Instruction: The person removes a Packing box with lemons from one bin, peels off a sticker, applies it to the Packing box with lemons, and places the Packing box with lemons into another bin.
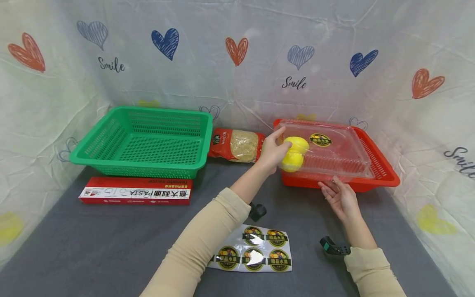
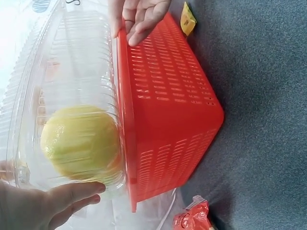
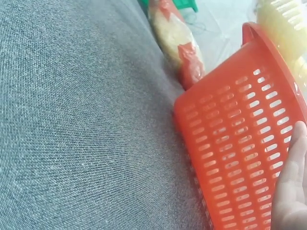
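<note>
A clear plastic clamshell box (image 1: 334,154) lies in a red basket (image 1: 382,169) at the right. Two yellow lemons (image 1: 295,152) sit in its left end, and a round fruit sticker (image 1: 320,140) is on its lid. My left hand (image 1: 274,150) holds the box's left end, thumb on top and fingers against the wall beside the lemons (image 2: 79,141). My right hand (image 1: 335,194) is palm up with straight fingers, its fingertips (image 2: 139,17) touching the front rim of the basket (image 2: 168,120) and the box's edge (image 2: 76,57). The right wrist view shows only the basket's wall (image 3: 240,143) and part of that hand (image 3: 292,191).
An empty green basket (image 1: 137,165) stands at the left, a red pasta box (image 1: 135,192) in front of it. A noodle packet (image 1: 237,145) lies between the baskets. A sheet of round stickers (image 1: 256,249) lies on the grey cloth near me. Heart-printed plastic walls enclose the table.
</note>
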The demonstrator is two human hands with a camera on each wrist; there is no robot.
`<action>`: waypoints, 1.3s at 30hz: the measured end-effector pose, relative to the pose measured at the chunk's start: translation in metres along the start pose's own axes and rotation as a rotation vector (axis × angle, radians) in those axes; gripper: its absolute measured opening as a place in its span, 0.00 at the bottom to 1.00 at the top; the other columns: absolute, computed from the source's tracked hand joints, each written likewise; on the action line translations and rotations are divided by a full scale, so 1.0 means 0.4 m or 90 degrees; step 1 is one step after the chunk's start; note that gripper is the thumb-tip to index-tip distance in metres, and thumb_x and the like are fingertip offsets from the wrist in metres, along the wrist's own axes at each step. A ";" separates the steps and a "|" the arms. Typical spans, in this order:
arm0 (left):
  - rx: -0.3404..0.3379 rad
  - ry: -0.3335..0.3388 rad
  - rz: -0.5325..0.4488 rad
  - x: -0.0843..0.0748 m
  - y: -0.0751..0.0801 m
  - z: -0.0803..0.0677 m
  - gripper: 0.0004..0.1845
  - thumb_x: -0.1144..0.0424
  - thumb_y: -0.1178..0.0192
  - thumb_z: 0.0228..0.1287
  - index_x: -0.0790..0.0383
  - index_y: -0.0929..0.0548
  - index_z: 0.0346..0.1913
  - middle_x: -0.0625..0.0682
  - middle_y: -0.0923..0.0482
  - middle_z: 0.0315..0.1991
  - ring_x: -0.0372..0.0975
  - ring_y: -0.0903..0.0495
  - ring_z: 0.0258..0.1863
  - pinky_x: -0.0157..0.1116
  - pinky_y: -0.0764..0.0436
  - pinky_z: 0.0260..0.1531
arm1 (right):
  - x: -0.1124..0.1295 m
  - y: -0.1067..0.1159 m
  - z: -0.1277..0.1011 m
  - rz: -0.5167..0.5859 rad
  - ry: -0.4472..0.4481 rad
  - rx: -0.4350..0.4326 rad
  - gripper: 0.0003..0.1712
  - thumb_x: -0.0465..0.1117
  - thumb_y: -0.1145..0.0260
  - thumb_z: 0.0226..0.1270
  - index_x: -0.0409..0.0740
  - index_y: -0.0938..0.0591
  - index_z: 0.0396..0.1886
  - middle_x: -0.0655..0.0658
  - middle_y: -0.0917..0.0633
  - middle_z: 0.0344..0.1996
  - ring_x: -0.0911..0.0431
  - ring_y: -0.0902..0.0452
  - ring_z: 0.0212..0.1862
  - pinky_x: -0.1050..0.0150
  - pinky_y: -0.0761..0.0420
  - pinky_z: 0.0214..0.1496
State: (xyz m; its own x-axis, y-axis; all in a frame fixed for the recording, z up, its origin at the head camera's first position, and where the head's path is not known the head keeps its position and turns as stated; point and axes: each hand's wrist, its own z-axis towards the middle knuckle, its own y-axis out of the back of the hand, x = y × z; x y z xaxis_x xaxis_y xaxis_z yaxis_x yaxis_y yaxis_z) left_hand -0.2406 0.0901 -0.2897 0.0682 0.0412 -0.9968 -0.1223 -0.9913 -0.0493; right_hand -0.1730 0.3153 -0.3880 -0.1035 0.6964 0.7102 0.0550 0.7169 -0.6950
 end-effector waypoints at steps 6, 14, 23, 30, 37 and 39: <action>-0.014 -0.015 -0.009 0.000 -0.020 0.017 0.27 0.69 0.43 0.61 0.50 0.31 0.64 0.47 0.39 0.65 0.40 0.36 0.58 0.34 0.22 0.39 | 0.002 0.001 0.002 0.011 -0.005 -0.009 0.08 0.39 0.43 0.67 0.43 0.27 0.43 0.43 0.15 0.37 0.48 0.18 0.41 0.61 0.22 0.47; -0.042 -0.005 -0.012 0.012 -0.052 0.048 0.27 0.67 0.42 0.61 0.49 0.30 0.63 0.47 0.37 0.64 0.40 0.34 0.53 0.32 0.23 0.36 | 0.004 0.000 0.001 0.016 -0.006 -0.022 0.05 0.39 0.46 0.68 0.43 0.28 0.41 0.42 0.15 0.36 0.48 0.18 0.40 0.61 0.21 0.45; -0.049 -0.016 -0.012 0.032 -0.061 0.060 0.26 0.67 0.44 0.62 0.50 0.31 0.64 0.47 0.35 0.63 0.39 0.36 0.61 0.39 0.28 0.54 | 0.005 -0.004 -0.001 -0.006 -0.004 -0.017 0.06 0.39 0.49 0.70 0.43 0.30 0.43 0.42 0.15 0.37 0.49 0.18 0.40 0.62 0.21 0.44; -0.054 -0.028 0.030 0.052 -0.072 0.065 0.26 0.65 0.43 0.62 0.50 0.31 0.63 0.47 0.36 0.64 0.39 0.36 0.60 0.39 0.27 0.52 | 0.007 -0.003 0.003 -0.006 -0.009 -0.016 0.06 0.39 0.47 0.69 0.42 0.27 0.38 0.42 0.15 0.36 0.49 0.18 0.40 0.61 0.21 0.45; -0.046 -0.050 0.074 0.077 -0.086 0.068 0.26 0.65 0.42 0.62 0.50 0.31 0.64 0.47 0.42 0.68 0.40 0.43 0.66 0.38 0.35 0.59 | 0.005 -0.004 0.004 -0.003 -0.022 -0.047 0.07 0.41 0.43 0.66 0.43 0.30 0.38 0.43 0.15 0.36 0.49 0.18 0.40 0.62 0.21 0.44; -0.047 -0.063 0.088 0.085 -0.089 0.070 0.26 0.65 0.42 0.61 0.50 0.31 0.64 0.48 0.42 0.68 0.40 0.43 0.66 0.38 0.35 0.59 | 0.005 -0.005 0.004 -0.001 -0.022 -0.053 0.07 0.41 0.42 0.66 0.44 0.30 0.38 0.43 0.15 0.36 0.49 0.18 0.40 0.62 0.21 0.44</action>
State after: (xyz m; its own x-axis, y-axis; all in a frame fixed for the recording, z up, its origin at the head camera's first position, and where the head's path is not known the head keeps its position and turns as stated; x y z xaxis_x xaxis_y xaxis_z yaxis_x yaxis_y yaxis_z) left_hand -0.2616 0.1305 -0.3237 -0.0423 -0.0878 -0.9952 -0.0509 -0.9946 0.0899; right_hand -0.1751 0.3151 -0.3855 -0.1371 0.6948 0.7060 0.1366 0.7192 -0.6813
